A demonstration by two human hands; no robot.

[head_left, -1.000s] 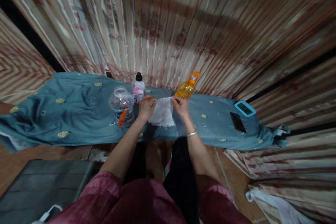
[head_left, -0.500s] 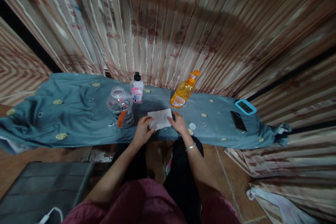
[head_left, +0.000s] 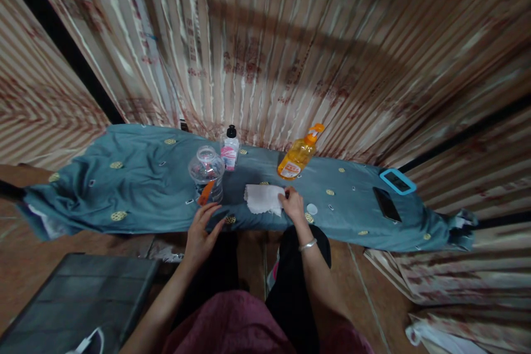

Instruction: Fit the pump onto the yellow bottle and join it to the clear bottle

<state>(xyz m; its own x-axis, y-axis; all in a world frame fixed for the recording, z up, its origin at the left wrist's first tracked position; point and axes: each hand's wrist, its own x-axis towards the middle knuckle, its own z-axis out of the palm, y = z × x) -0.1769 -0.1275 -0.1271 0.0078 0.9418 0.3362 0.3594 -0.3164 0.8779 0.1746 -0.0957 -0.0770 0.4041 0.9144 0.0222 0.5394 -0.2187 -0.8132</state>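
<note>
One folded white cloth (head_left: 264,198) lies on a teal cover (head_left: 354,202) near an orange pump bottle (head_left: 296,160). The right hand (head_left: 294,206) touches the cloth's right end, its grip unclear; the left hand (head_left: 201,237), empty, fingers loosely spread, hangs just beside a clear jar (head_left: 205,168).

Left hand (head_left: 202,237) is just hanging loose at the table's (head_left: 352,213) near edge, fingers poking over it, thumb out wide. Right hand (head_left: 293,206) reaches further past that edge, fingertips bent inward, both forearms (head_left: 321,282) stretched forward.
</note>
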